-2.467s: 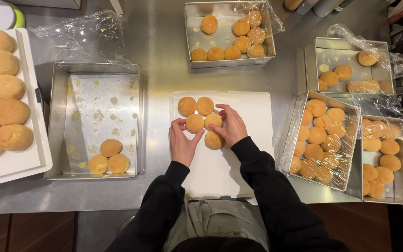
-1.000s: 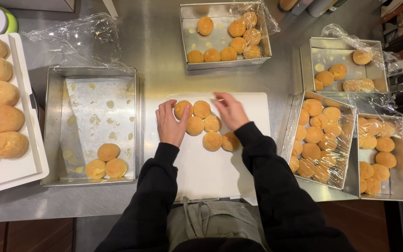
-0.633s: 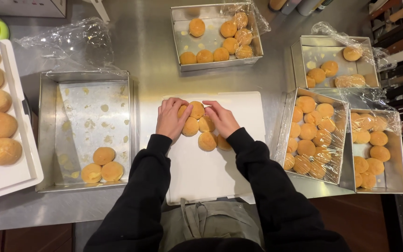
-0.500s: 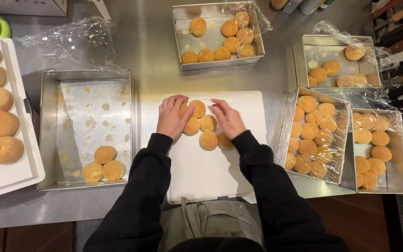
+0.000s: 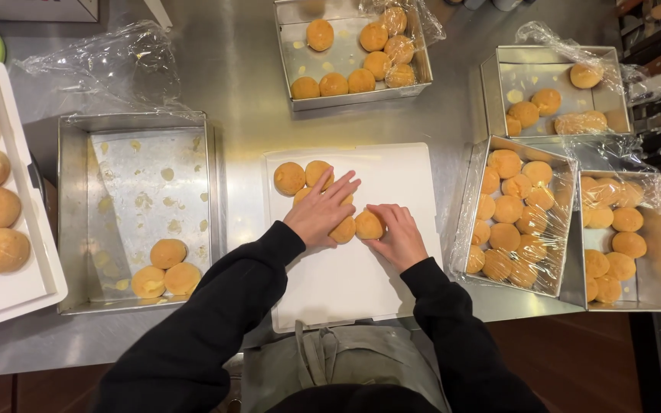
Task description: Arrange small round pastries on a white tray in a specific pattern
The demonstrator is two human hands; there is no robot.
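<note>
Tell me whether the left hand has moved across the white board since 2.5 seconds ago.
Yes. The left hand has shifted rightward toward the white board's middle, now lying over the buns instead of at their left edge.

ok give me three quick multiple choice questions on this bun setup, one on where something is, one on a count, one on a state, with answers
1. Where do both hands rest?
A. in the left metal tray
B. on the buns on the white cutting board
C. on the top tray

2. How many buns lie in the large metal tray on the left?
A. three
B. six
C. none

3. What is the state of the tray just right of the board?
A. bare and empty
C. flipped upside down
B. tilted, full of buns, covered with clear film

Answers:
1 B, the left hand and right hand lie on the buns on the white cutting board.
2 A, three buns sit in a near corner of the large metal tray.
3 B, the tilted tray leans on its neighbour, its buns under film.
</note>
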